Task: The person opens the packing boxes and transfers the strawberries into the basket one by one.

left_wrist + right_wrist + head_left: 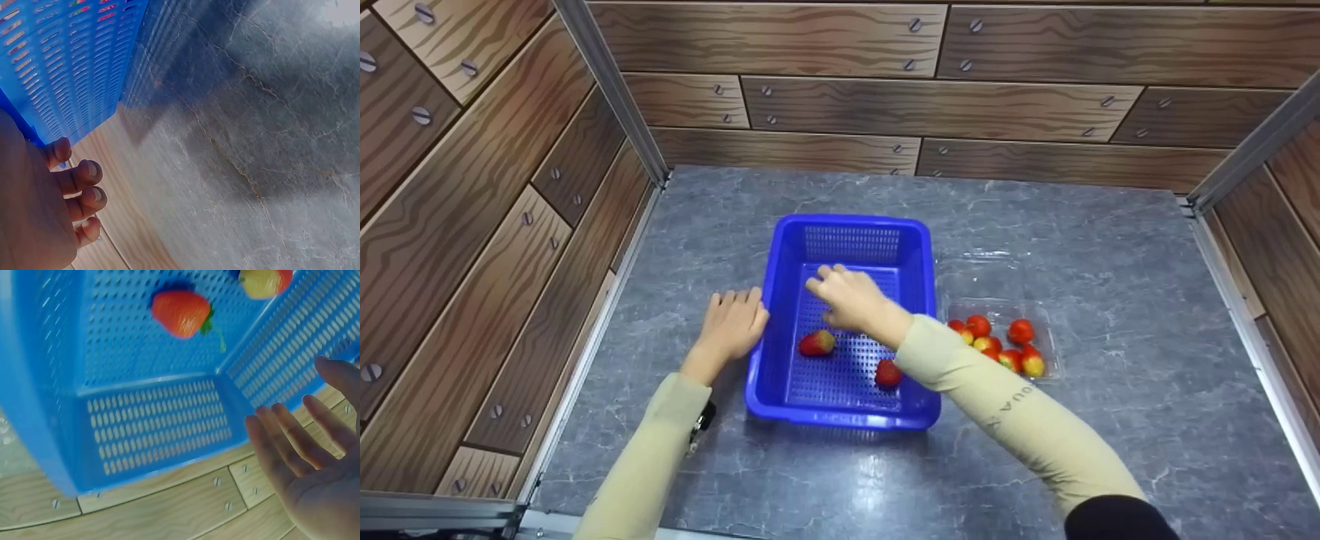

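Observation:
A blue plastic basket [844, 421] with perforated walls stands in the middle of the table. Inside lie a red strawberry [887, 373] and one with a pale yellow-green end [817, 343]. Over the basket is my right hand [851, 298], its fingers spread and slightly bent with nothing between them in the right wrist view. Both strawberries lie beyond its fingertips there, the red one [181, 314] showing a green stem. My left hand [733, 324] rests against the left rim, thumb side toward the basket. Its fingers [84, 173] curve loosely beside the perforated wall.
Right of the basket, a clear plastic box [1054, 352] with its lid [986, 274] folded back holds several red and yellow strawberries [1021, 331]. Wood-patterned walls [840, 105] enclose the grey marbled table [1140, 315] at the back and sides.

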The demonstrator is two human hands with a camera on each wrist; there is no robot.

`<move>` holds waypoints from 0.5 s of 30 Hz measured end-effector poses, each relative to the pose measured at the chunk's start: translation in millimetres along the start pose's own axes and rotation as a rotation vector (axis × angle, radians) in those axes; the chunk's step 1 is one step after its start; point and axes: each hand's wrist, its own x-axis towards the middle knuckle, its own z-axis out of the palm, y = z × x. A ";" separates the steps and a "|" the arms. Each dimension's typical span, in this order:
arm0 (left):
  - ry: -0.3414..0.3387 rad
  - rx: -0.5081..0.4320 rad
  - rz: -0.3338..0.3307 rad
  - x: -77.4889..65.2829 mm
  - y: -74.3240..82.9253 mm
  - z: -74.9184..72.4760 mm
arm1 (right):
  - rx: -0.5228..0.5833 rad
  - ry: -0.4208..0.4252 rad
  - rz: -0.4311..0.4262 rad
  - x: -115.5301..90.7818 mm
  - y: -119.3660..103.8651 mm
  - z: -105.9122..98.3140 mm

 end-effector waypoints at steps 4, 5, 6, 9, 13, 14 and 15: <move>0.011 -0.002 0.012 -0.4 0.6 -1.1 | -0.033 0.024 0.015 -4.8 14.9 -15.3; 0.013 -0.003 0.013 -0.6 0.7 -1.4 | -0.041 0.027 0.023 -6.1 19.1 -19.1; 0.015 -0.006 0.013 -0.7 0.8 -1.6 | -0.047 0.033 0.030 -7.4 23.6 -22.8; 0.011 -0.015 0.010 -1.0 1.0 -1.8 | -0.051 0.045 0.054 -12.3 37.7 -33.7; 0.005 -0.013 0.007 -1.1 0.9 -1.4 | -0.048 0.064 0.089 -21.4 57.9 -46.6; 0.005 -0.012 0.007 -1.1 0.9 -1.3 | -0.043 0.065 0.102 -24.1 62.8 -49.7; 0.008 -0.010 0.008 -1.0 0.7 -1.1 | -0.039 0.062 0.116 -26.8 67.6 -52.4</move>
